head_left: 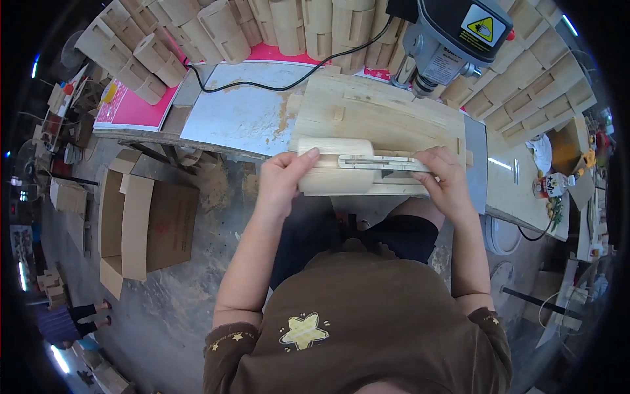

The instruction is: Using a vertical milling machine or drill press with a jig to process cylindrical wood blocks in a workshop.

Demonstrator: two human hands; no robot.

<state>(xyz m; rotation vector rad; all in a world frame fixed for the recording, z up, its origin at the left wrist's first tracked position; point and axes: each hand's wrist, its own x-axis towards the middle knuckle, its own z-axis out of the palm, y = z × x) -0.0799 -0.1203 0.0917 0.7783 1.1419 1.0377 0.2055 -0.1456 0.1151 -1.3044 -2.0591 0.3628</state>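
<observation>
A pale, rounded wooden piece (pixel 335 182), cylinder-like with a groove along its top, lies crosswise at the near edge of the bench. My left hand (pixel 281 180) grips its left end, thumb on top and fingers underneath. Over the groove rests a narrow whitish slotted strip (pixel 375 161), reaching out past the piece's right end. Its far right end is pinched between the thumb and fingers of my right hand (pixel 447 176). Under both is a flat wooden board (pixel 400 115). Whether the strip sits down inside the groove, I cannot tell.
A bench drill (pixel 453 43) stands beyond the board, its black cable (pixel 275 88) running left across the bench. Stacked wooden cylinders (pixel 289 29) line the back. An open cardboard box (pixel 136 223) is on the floor at left. A bottle (pixel 552 185) stands at right; another person (pixel 65 322) is at far lower left.
</observation>
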